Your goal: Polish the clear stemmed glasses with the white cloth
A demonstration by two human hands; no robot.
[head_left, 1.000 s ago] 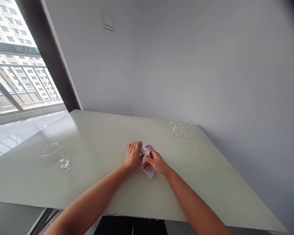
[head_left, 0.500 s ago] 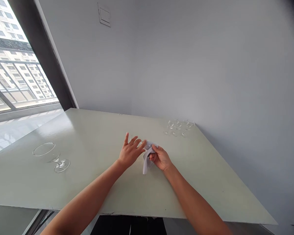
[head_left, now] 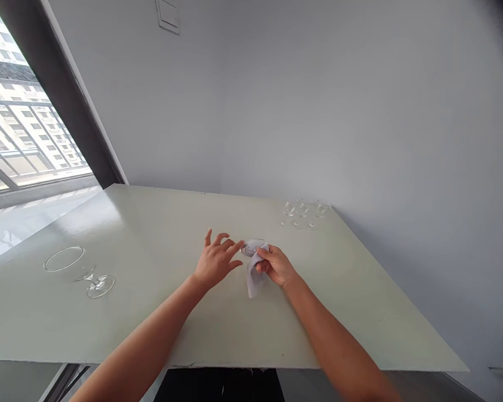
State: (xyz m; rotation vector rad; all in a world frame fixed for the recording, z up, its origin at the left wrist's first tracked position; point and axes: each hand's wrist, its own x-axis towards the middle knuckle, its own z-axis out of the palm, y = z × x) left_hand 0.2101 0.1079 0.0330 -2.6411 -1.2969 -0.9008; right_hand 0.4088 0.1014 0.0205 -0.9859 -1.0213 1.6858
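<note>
Near the middle of the table, my right hand (head_left: 275, 264) pinches a white cloth (head_left: 255, 280), whose loose end hangs down. A small clear glass (head_left: 252, 247) is held partly within the cloth, its rim side facing left. My left hand (head_left: 218, 258) is just left of the glass with its fingers spread; the index fingertip is at the glass's edge, and nothing is gripped in the palm. A large stemmed glass (head_left: 100, 286) is on the table at the left.
Several small stemmed glasses (head_left: 304, 210) stand near the table's back right corner. The pale table (head_left: 159, 223) meets grey walls behind and at the right. A window is at the upper left.
My left hand has moved slightly left, away from the cloth, and more of the small glass shows. The view has shifted a little.
</note>
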